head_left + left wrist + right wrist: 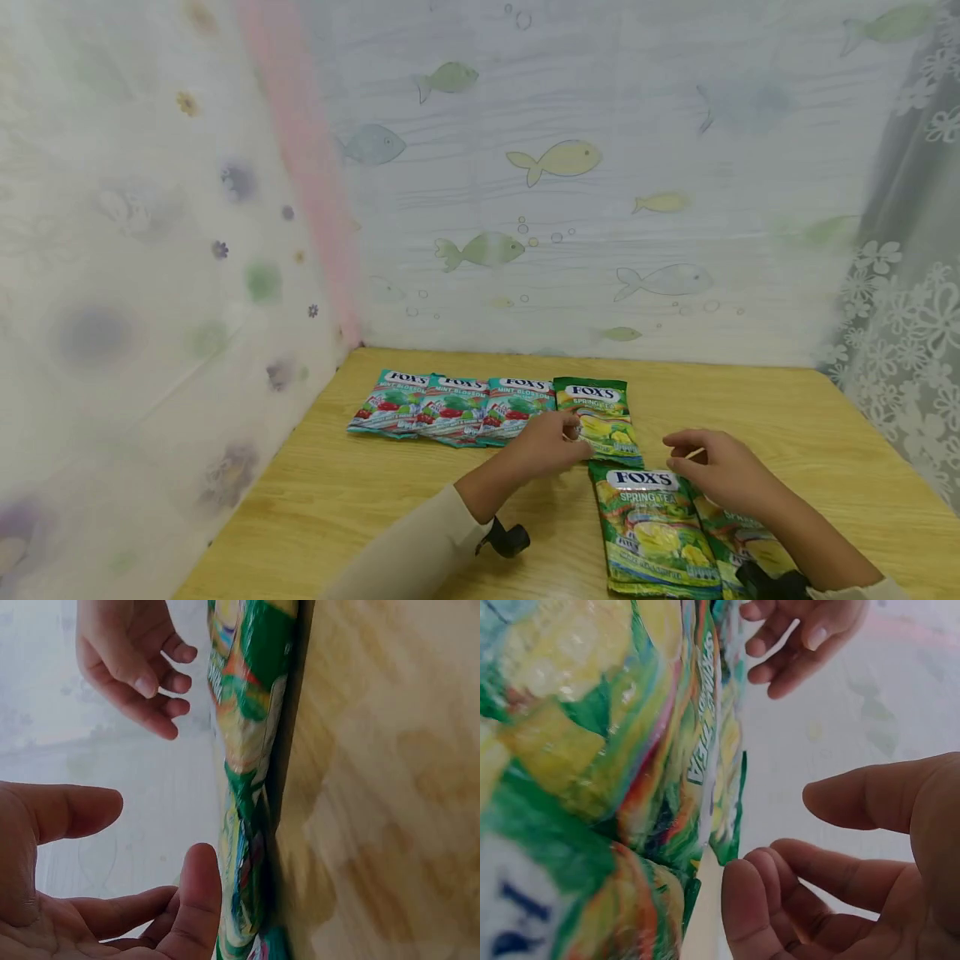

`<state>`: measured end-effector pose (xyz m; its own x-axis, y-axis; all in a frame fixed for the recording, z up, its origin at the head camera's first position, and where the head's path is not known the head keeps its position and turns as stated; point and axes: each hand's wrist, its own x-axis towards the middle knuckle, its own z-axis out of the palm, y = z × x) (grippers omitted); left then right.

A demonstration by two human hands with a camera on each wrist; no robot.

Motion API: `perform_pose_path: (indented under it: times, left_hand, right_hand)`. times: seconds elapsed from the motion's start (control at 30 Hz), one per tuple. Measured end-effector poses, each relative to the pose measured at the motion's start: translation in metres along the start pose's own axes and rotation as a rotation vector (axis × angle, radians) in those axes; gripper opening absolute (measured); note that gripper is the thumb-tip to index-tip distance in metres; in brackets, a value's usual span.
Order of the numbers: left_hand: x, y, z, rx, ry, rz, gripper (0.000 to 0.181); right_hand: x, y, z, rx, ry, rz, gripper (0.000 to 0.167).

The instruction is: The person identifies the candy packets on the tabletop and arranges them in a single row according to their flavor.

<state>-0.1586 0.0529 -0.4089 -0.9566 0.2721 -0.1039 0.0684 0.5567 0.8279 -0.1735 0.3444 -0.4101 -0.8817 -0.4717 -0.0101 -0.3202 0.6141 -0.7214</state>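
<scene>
My left hand (547, 446) hovers at the lower left of a green Fox's Spring Tea candy bag (600, 404), its fingers loosely bent with a gap to the thumb. Nothing sits between its fingers in the left wrist view. To the right, my right hand (716, 467) hangs over the top edge of a nearer Spring Tea candy bag (652, 529). Its thumb and fingers are apart and hold nothing, as the right wrist view shows. Under the right forearm lies another Spring Tea bag (738, 537), partly covered.
Three teal Fox's Mint Blossom candy bags (450, 410) overlap in a row at the back left, beside the far Spring Tea bag. All lie on a wooden table (360, 517). A fish-print curtain (570, 308) hangs behind, with a flower-print one (165, 350) on the left.
</scene>
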Motion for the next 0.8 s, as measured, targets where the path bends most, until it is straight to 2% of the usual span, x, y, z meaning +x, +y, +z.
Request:
perform_pose_path:
  times: [0.17,0.33,0.53,0.7,0.8]
  left_hand:
    - [-0.007,0.001,0.003,-0.131,-0.032,-0.041,0.063]
    - [-0.008,-0.001,0.007,-0.26,-0.056,-0.106,0.054]
    - [-0.013,-0.005,0.006,-0.385,-0.097,-0.153,0.046]
    - [-0.016,-0.009,0.001,-0.45,-0.187,-0.198,0.045]
    - [-0.02,-0.01,0.001,-0.459,-0.242,-0.22,0.043]
  right_hand:
    - [-0.007,0.002,0.0,0.018,-0.012,0.033,0.044]
    - [-0.016,0.005,0.003,0.041,-0.029,0.066,0.046]
    - [-0.026,0.008,0.004,0.15,-0.102,0.127,0.05]
    - [-0.031,0.009,0.003,0.123,-0.126,0.145,0.048]
    - [-0.032,0.01,0.003,0.095,-0.128,0.155,0.048]
